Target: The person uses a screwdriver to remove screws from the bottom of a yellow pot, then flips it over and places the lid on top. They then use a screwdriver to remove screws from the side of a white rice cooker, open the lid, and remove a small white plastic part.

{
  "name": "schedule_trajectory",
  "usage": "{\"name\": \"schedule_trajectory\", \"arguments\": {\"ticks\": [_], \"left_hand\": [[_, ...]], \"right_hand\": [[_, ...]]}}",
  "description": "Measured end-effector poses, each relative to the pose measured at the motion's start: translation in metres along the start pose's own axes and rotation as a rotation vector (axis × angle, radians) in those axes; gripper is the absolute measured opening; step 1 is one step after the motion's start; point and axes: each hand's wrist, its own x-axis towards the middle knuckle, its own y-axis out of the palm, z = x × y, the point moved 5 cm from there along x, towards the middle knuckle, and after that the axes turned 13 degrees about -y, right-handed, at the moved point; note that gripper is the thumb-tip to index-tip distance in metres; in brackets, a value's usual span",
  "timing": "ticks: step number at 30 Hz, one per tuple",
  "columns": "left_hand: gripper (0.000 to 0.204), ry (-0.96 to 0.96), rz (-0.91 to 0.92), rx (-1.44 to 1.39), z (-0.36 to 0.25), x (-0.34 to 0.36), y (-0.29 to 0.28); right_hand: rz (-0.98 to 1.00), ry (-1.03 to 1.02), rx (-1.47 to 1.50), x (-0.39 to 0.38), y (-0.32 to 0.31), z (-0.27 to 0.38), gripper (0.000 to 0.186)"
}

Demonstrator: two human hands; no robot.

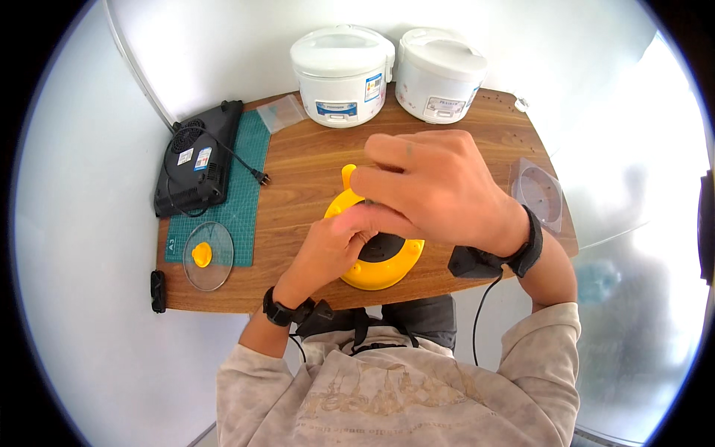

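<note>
Fingers (393,188) partly hide the round yellow piece (378,276).

Two white rice cookers, the left one (342,78) and the right one (441,74), stood side by side at the back of a brown wood-grain table (294,160), their lids down. A clear flat packet (283,113) lay near the left cooker. Toward the left, a black appliance (197,160) with a round vent rested partly on a green cutting mat (238,216), its plug (261,177) at the mat's right edge. A clear plastic tray (538,195) lay near the table's right edge, and a small black object (158,291) sat at the near left corner.
</note>
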Motion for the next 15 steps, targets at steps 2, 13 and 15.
{"name": "schedule_trajectory", "arguments": {"ticks": [2,13,15], "left_hand": [[0.014,-0.011,0.017,0.010,0.000,0.002,0.001],[0.015,-0.079,0.104,-0.028,0.011,0.001,0.008],[0.016,-0.066,0.088,-0.056,0.012,0.001,0.007]], "right_hand": [[-0.003,0.030,0.000,-0.003,-0.003,-0.003,0.027],[-0.062,0.081,0.183,-0.009,-0.008,-0.006,0.017],[-0.057,0.064,0.107,-0.005,-0.005,-0.006,0.020]]}}
